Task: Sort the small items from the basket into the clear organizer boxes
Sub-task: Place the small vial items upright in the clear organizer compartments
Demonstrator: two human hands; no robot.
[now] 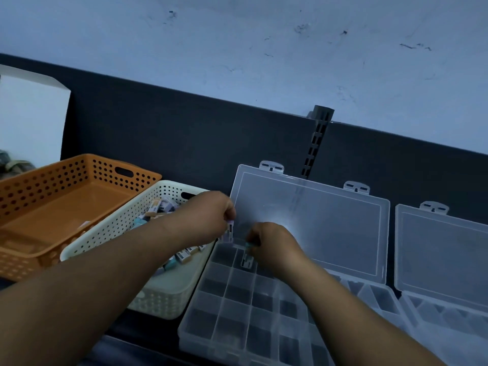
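Observation:
A cream perforated basket (163, 299) holds several small wrapped items (184, 256). Right of it lies a clear organizer box (224, 313) with its lid (317, 228) tipped up against the back panel. My left hand (208, 217) pinches a small pale purple item (229, 232) over the box's far left corner. My right hand (274, 244) pinches a small teal item (249, 245) above a far compartment. One more small item (247, 261) stands in that compartment, just under my right hand.
An orange perforated basket (52, 207) sits at the left, behind the cream one. A second clear organizer box (443, 313) with its lid up stands at the right. A dark panel (184, 143) with a slotted post (315, 143) runs along the back; a white box (29, 114) is far left.

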